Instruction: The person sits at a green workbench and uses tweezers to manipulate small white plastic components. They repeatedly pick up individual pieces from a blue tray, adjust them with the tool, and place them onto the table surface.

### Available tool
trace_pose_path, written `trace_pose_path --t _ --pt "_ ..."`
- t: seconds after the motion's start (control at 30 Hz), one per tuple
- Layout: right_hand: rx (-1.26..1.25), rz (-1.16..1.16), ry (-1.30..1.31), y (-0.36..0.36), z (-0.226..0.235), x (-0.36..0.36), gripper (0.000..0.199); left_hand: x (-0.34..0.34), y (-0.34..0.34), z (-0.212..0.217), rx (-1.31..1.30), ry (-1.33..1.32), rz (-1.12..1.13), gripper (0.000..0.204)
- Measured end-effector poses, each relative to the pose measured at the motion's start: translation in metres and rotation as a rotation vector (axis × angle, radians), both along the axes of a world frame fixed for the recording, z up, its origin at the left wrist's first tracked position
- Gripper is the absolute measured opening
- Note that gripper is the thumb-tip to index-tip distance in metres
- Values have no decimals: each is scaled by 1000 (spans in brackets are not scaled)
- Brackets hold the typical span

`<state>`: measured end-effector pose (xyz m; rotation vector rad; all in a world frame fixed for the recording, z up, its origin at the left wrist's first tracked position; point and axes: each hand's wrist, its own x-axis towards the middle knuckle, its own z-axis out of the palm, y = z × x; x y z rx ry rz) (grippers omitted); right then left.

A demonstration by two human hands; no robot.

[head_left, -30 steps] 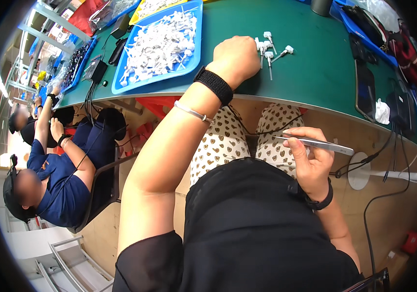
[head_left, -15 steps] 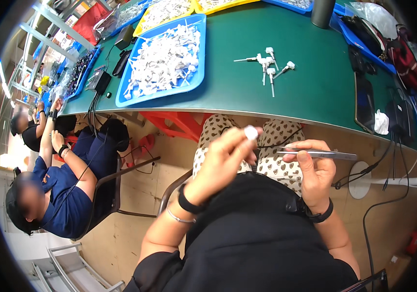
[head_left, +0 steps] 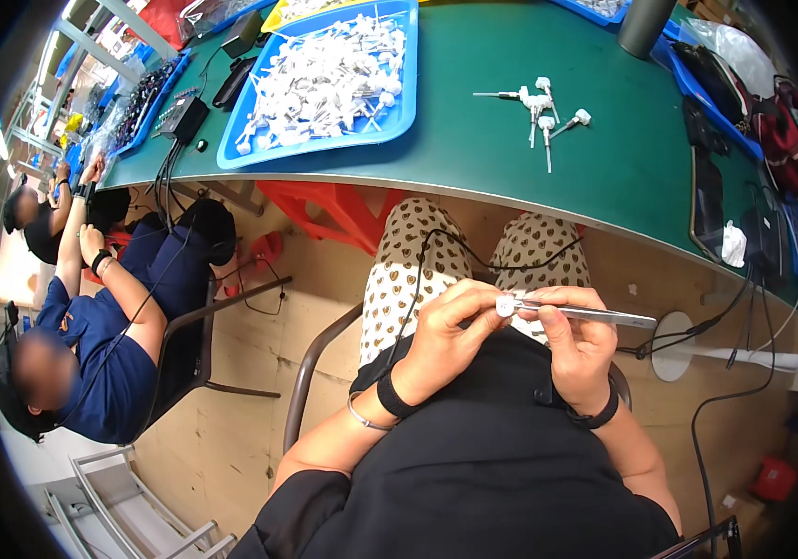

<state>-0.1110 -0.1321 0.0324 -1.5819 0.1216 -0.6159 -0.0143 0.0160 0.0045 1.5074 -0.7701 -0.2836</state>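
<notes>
Over our lap, below the green desk's [head_left: 473,158] near edge, our left hand [head_left: 446,340] pinches a small white plastic part [head_left: 505,305] against slim metal tweezers [head_left: 595,315] gripped by our right hand [head_left: 578,345]; a loosened pinch could drop it floorward.

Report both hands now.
Left hand: closed on small white part.
Right hand: closed on metal tweezers.

I count approx 5 loose white parts [head_left: 541,104] on the table [head_left: 473,158]. 1 blue tray [head_left: 399,116], parts inside too many to count. 2 co-workers [head_left: 92,326] at left.
</notes>
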Motion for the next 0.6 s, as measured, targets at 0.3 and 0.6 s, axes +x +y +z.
trace_pose_path --t 0.3,0.6 --pt "-20 -20 54 4 -3 2 10 1 0 -13 38 -193 61 16" --pt "-56 -19 129 3 -6 1 9 0 -2 -14 101 -250 92 11"
